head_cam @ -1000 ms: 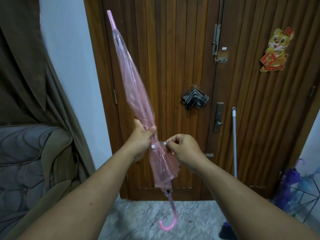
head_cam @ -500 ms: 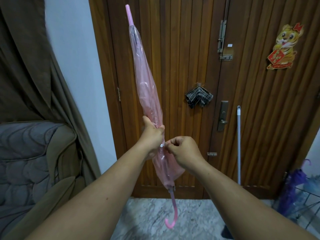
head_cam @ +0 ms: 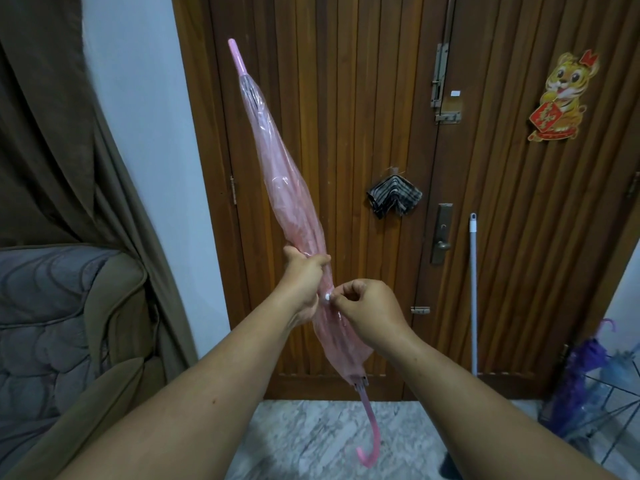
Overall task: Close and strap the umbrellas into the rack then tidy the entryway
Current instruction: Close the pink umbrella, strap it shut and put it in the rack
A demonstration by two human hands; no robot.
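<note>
The left hand (head_cam: 301, 282) grips the closed pink umbrella (head_cam: 294, 209) mid-canopy; just beside it, the right hand (head_cam: 369, 315) pinches its white snap (head_cam: 326, 297). A striped cloth (head_cam: 394, 199) hangs on the door (head_cam: 346, 133) beyond both, nothing between. Since a moment ago the umbrella's tip leans further left.

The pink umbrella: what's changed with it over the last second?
The right hand has drawn the strap across to the white snap, closing the gap. The left hand still grips the pink umbrella, tip up, handle down.
</note>
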